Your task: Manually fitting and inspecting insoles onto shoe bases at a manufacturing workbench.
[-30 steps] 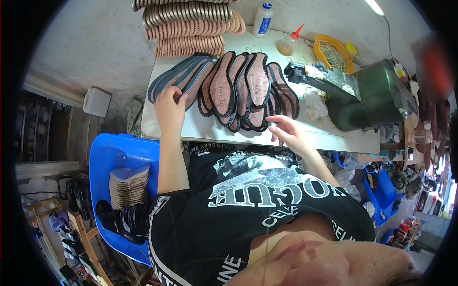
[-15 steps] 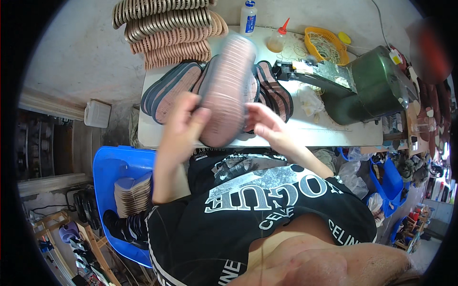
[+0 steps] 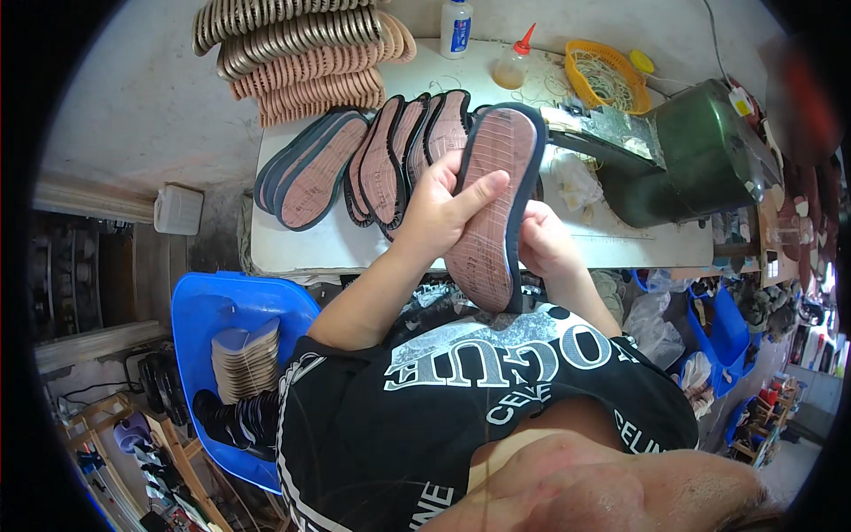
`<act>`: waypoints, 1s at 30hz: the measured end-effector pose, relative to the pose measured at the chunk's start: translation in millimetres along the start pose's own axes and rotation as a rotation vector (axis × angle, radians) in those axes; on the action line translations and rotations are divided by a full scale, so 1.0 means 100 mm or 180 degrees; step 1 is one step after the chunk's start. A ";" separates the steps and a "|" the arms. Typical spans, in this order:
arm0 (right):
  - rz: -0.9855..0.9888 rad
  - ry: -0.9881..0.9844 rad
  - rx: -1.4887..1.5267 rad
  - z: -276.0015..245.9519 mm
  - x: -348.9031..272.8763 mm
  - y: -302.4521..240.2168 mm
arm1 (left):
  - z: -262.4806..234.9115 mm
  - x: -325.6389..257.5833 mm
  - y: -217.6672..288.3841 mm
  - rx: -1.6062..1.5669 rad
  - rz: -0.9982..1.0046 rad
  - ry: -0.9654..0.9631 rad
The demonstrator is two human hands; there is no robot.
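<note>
A pinkish-brown shoe sole (image 3: 486, 241) with a dark rim is held up in front of me, over the table's front edge, its toe leaning to the right. My left hand (image 3: 454, 197) grips it from the left side, thumb laid across the ridged face. At the right rim, my right hand (image 3: 551, 241) has its fingers closed on the edge; its fingertips are partly hidden behind the sole. Behind my hands, more dark-rimmed soles (image 3: 383, 168) lie in an overlapping row, and a fanned group of soles (image 3: 321, 173) rests to their left.
Stacked pink and metallic soles (image 3: 306, 71) rise at the back left. A white bottle (image 3: 456, 31), a red-tipped glue bottle (image 3: 511, 71) and a yellow basket (image 3: 607, 75) stand along the back. A green machine (image 3: 696, 155) occupies the right. A blue bin (image 3: 199, 355) holding soles sits lower left.
The sole has swung to the right and come closer to me. Both hands now grip it, where the right hand was partly spread at its edge. The row of soles behind is more exposed.
</note>
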State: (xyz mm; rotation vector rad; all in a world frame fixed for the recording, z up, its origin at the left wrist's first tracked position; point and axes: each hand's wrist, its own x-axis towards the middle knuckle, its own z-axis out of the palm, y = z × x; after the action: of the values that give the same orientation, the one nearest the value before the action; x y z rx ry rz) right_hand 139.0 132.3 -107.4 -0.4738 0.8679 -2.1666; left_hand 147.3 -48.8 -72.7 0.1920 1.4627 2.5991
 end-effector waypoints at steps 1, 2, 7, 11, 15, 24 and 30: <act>-0.0052 0.0155 -0.0191 0.01 0.02 0.03 | 0.05 0.00 -0.02 0.0165 0.0053 -0.0030; -0.0101 0.0296 -0.0383 0.02 0.04 0.04 | 0.11 0.01 -0.02 0.0222 0.0114 -0.0114; 0.0409 0.0336 -0.1042 -0.03 -0.01 -0.24 | 0.12 0.02 -0.05 0.0731 0.0311 0.0071; 0.0681 0.0491 -0.2183 0.07 -0.02 -0.47 | 0.10 -0.01 -0.12 0.2167 0.0638 0.0456; 0.0472 0.0680 -0.2269 0.05 -0.09 -0.45 | 0.15 0.10 -0.16 0.2700 0.0909 0.0430; -0.0097 0.1333 -0.1211 0.07 -0.11 -0.35 | 0.19 1.21 0.11 0.1440 0.0782 0.0791; -0.0328 0.1625 -0.0698 -0.05 -0.13 -0.34 | -0.17 1.88 -0.39 0.3078 0.0729 0.0676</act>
State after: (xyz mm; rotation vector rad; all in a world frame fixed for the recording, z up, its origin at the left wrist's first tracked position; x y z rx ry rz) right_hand 127.6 160.9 -88.2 -0.0611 1.3929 -2.3383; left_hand -37.1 -5.9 -108.0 0.1912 2.7977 1.8457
